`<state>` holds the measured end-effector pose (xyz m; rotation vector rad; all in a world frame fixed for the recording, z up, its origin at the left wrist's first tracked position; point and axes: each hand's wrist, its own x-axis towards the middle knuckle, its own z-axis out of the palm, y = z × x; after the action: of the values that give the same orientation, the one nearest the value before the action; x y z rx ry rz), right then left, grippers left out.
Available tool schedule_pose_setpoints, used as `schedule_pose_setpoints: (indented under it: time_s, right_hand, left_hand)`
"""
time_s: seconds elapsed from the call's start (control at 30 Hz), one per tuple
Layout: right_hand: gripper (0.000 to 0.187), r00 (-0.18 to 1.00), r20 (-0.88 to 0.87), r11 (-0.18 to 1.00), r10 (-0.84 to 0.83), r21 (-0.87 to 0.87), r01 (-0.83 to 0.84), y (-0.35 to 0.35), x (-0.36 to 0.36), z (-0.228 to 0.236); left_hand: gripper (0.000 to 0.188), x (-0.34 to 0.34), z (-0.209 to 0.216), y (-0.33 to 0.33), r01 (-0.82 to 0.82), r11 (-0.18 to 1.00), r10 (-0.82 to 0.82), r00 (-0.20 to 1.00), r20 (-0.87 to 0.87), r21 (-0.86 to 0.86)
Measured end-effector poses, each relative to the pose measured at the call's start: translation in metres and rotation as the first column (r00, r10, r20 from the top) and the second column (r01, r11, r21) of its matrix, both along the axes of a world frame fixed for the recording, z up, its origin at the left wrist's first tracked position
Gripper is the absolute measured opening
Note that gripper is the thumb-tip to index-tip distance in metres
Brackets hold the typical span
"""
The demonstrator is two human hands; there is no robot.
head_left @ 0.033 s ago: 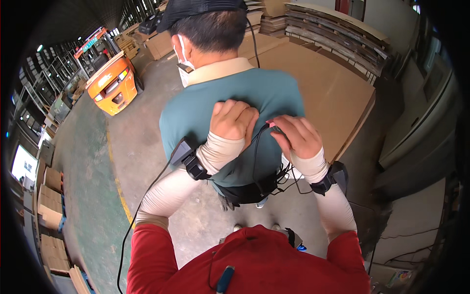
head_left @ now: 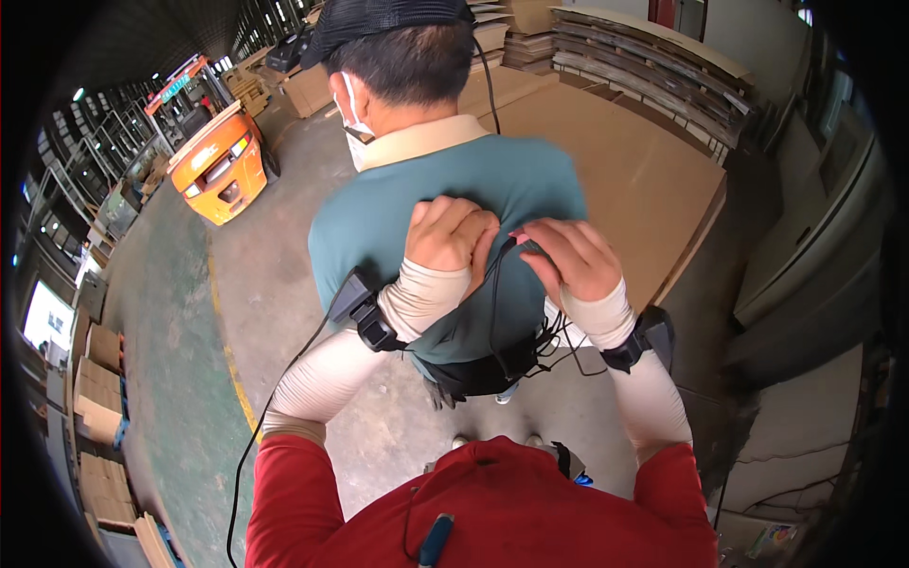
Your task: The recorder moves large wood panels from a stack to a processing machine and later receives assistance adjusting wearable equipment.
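Observation:
My left hand (head_left: 449,237) is closed at the back of a person in a teal shirt (head_left: 365,237). Its curled fingertips are turned away, so what they hold, if anything, is hidden. Beside it, my right hand (head_left: 579,256) pinches a black cable (head_left: 496,298) near a small pinkish-red piece between thumb and fingers. That cable hangs down the shirt toward a black waist pouch (head_left: 478,374) on the person. More black cables bunch at the pouch's right side. Both my wrists carry black strapped devices over pale sleeves.
A large brown board stack (head_left: 634,180) stands close beyond the person on the right, with layered sheets (head_left: 644,71) behind it. An orange forklift (head_left: 222,170) is parked at the far left. Cardboard stacks (head_left: 98,393) line the left side. A black cable (head_left: 248,454) trails from my left wrist.
Very little differs. My right hand has shifted slightly upward and left with the cable, and my left hand sits marginally lower.

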<state>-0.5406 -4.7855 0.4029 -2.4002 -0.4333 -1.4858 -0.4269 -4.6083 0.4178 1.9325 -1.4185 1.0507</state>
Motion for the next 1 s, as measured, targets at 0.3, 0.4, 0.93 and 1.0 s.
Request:
schedule_pose_setpoints:
  time_s: [0.3, 0.4, 0.93, 1.0]
  right_hand:
    - [0.031, 0.910, -0.245, 0.929, 0.335, -0.076, -0.363, -0.035, 0.013, 0.051]
    - [0.028, 0.877, -0.278, 0.902, 0.392, -0.071, -0.426, -0.046, 0.023, 0.057]
    - [0.017, 0.755, -0.261, 0.765, 0.601, -0.084, -0.638, -0.029, 0.057, 0.076]
    - [0.018, 0.754, -0.236, 0.767, 0.613, -0.054, -0.640, -0.017, 0.062, 0.071]
  left_hand:
    - [0.015, -0.015, 0.032, 0.013, 0.205, 0.975, -0.159, 0.914, -0.374, 0.086]
    - [0.016, -0.021, 0.033, 0.010, 0.168, 0.985, -0.138, 0.903, -0.408, 0.038]
    - [0.015, -0.027, 0.041, 0.036, -0.018, 0.998, 0.036, 0.960, -0.277, 0.068]
    - [0.016, -0.027, 0.039, 0.044, -0.020, 0.999, 0.028, 0.959, -0.282, 0.032]
